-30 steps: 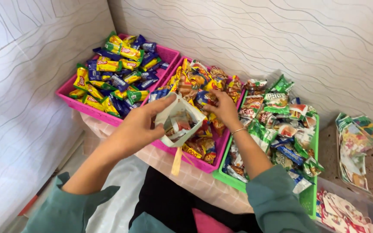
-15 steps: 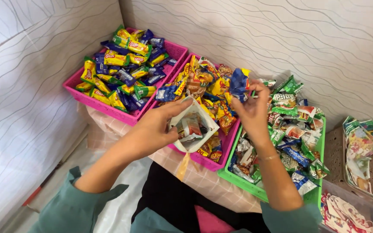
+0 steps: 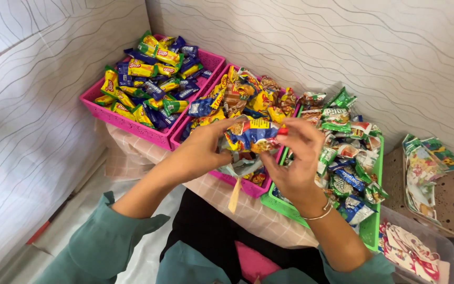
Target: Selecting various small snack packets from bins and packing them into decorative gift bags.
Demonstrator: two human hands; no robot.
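Both hands meet at frame centre. Left hand grips a small white paper bag, fingers curled around its mouth; a tan strip hangs from the bag's underside. Right hand pinches a yellow-and-blue snack packet by thumb and fingertips, holding it right over the bag's opening and touching the left fingers. I cannot tell what is inside the bag; the packet hides it.

Behind the hands, middle pink tray, heaped with orange and yellow packets. Upper left, second pink tray, full of yellow, green and blue packets. Right of centre, green tray with green, white and red packets, touching the middle tray. Checked cloth under all three. Far right, printed paper bags stacked flat.
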